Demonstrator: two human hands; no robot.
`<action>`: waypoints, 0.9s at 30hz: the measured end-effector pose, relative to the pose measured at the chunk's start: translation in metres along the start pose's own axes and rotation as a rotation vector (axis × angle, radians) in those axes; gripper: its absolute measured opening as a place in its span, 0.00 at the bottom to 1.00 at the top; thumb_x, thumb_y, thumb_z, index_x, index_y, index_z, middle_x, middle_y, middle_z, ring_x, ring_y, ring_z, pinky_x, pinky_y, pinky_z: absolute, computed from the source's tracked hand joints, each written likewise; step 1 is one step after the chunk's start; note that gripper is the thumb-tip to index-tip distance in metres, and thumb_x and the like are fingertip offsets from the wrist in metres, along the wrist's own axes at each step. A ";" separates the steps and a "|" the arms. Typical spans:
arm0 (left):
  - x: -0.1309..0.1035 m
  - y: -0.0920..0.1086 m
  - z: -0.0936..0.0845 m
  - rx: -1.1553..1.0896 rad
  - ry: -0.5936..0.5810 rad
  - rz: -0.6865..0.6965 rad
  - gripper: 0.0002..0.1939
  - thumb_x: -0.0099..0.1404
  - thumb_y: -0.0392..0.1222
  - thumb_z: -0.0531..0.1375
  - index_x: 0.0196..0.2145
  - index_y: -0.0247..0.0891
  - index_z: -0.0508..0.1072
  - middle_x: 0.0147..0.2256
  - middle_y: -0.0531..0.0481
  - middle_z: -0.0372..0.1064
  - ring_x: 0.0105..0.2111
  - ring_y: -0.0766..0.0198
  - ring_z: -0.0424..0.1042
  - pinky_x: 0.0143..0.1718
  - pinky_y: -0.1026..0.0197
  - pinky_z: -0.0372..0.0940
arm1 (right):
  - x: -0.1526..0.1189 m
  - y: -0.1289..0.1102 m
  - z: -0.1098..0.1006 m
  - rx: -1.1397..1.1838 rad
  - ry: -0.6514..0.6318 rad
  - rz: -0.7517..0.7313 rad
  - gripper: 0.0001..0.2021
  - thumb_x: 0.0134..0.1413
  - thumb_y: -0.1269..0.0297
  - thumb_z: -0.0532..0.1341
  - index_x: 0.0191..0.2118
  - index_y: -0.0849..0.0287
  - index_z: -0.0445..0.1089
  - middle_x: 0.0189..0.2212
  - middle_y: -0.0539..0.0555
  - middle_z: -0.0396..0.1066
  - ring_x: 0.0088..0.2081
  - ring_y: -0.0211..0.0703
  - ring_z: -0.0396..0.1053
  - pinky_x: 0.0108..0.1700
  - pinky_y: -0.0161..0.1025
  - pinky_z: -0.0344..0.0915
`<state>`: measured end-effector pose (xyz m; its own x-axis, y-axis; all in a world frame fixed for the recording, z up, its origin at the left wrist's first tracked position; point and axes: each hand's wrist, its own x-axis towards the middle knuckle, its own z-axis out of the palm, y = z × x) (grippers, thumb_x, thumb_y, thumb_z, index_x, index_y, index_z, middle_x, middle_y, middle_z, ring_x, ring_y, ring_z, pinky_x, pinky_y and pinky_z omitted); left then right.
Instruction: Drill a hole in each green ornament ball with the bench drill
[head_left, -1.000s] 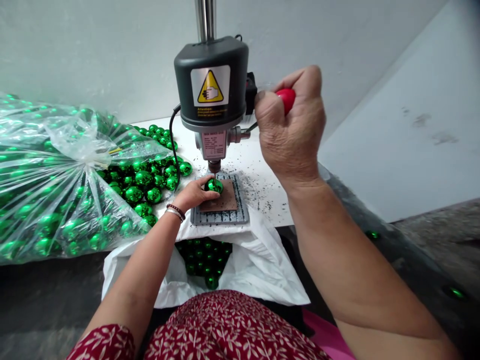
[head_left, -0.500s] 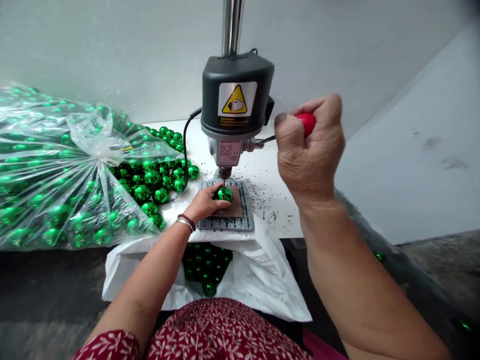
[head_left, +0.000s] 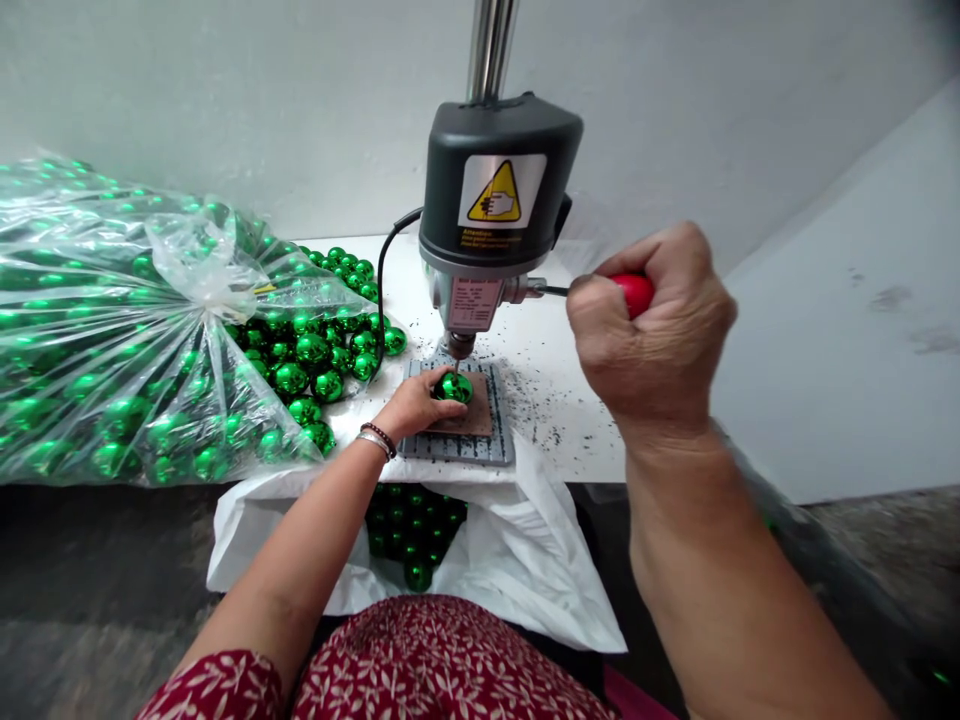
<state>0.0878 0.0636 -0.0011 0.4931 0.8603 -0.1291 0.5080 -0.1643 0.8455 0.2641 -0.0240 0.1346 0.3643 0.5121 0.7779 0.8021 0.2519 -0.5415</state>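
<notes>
My left hand [head_left: 421, 405] grips a shiny green ball ornament [head_left: 457, 388] between thumb and fingers. The ball rests on a brown board [head_left: 474, 415] on the grey base [head_left: 491, 448] of a small drill press [head_left: 499, 190]. Right above the ball is the thin drill bit [head_left: 457, 366]; whether its tip has entered the ball I cannot tell. My right hand [head_left: 664, 325] is closed round the red knob [head_left: 635, 294] of the press's feed lever, to the right of the drill head.
A large clear plastic bag [head_left: 97, 330] of green balls lies on the left, with loose balls [head_left: 311, 350] beside it. A white sack [head_left: 525, 560] holding more balls hangs at the table's front edge. Dark shavings litter the white table [head_left: 581, 410]. A black cable [head_left: 382, 290] runs down left of the press.
My right hand has brought the red knob a little lower. My left hand still holds the ball beneath the bit. The view has shifted, so the press appears further right.
</notes>
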 end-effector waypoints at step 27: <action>-0.003 0.003 0.005 0.029 0.069 0.054 0.24 0.53 0.45 0.70 0.48 0.38 0.77 0.41 0.50 0.77 0.42 0.56 0.74 0.49 0.56 0.69 | -0.001 0.011 0.022 0.030 0.193 -0.071 0.09 0.58 0.59 0.55 0.32 0.59 0.63 0.24 0.48 0.64 0.24 0.30 0.58 0.27 0.32 0.57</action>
<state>0.0915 0.0579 -0.0007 0.4708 0.8810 -0.0471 0.5032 -0.2243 0.8345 0.2623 -0.0038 0.1211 0.3932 0.3261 0.8597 0.8158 0.3076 -0.4898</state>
